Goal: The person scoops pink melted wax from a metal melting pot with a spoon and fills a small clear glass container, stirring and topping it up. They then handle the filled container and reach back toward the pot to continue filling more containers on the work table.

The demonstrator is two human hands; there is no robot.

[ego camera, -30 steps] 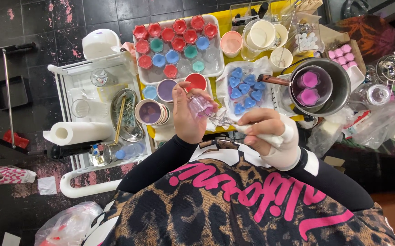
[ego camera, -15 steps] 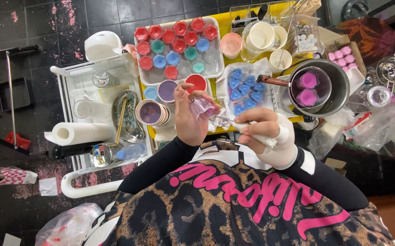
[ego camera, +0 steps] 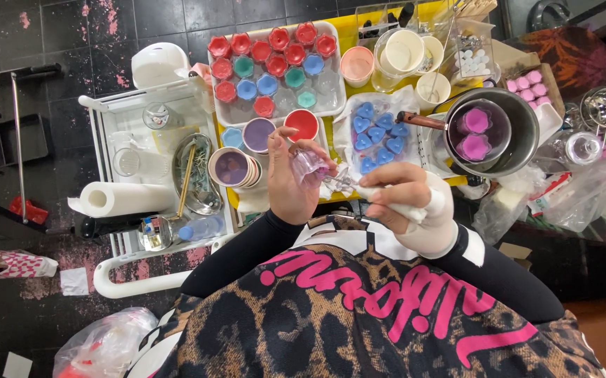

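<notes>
My left hand [ego camera: 287, 178] holds a small clear mould with purple wax [ego camera: 310, 166] between its fingers, just above the table's near edge. My right hand [ego camera: 408, 199], with a white bandage around thumb and wrist, grips a thin white-handled tool [ego camera: 359, 187] whose metal tip touches the mould. Behind the hands lie blue heart-shaped wax pieces [ego camera: 376, 136] on a white sheet, and a stack of cups with purple inside [ego camera: 233, 168] stands left of my left hand.
A white tray [ego camera: 334, 98] carries red, blue and teal flower shapes. A steel pot [ego camera: 520, 133] with two pink wax flowers stands at the right. A white cart [ego camera: 124, 203] at the left holds a paper roll, a metal dish and jars. Cups stand at the back.
Both hands have stayed close together on the mould; the tool tip has shifted slightly against it. Nothing else has moved.
</notes>
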